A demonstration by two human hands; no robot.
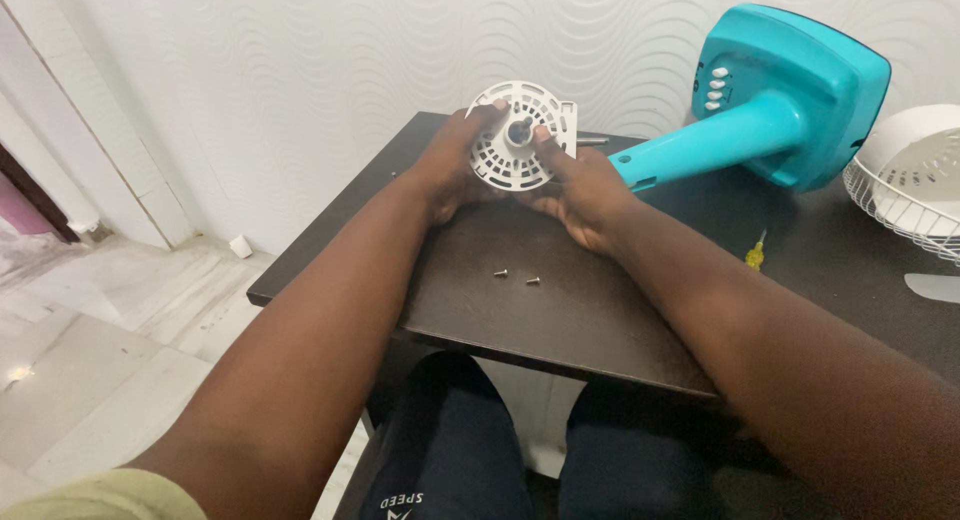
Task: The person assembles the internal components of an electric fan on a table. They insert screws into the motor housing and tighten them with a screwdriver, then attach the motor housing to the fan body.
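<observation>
Matt white plastic motor cover (520, 138); glossy dark tabletop (560, 300)

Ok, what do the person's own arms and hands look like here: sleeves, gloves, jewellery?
Both forearms are bare up to the elbow. The left hand and right hand wear no gloves, and no rings, watch or bracelets show. A pale yellow-green sleeve edge appears at the left upper arm. No sleeve shows on the right arm. The fingers are bare too.

1. The white wire fan guard (915, 185) at the right edge is cut off by the frame.
2. The left hand (452, 165) hides the left rim of the white vented motor cover (520, 140).
3. The yellow screwdriver (756, 252), centre right, shows only partly.
</observation>
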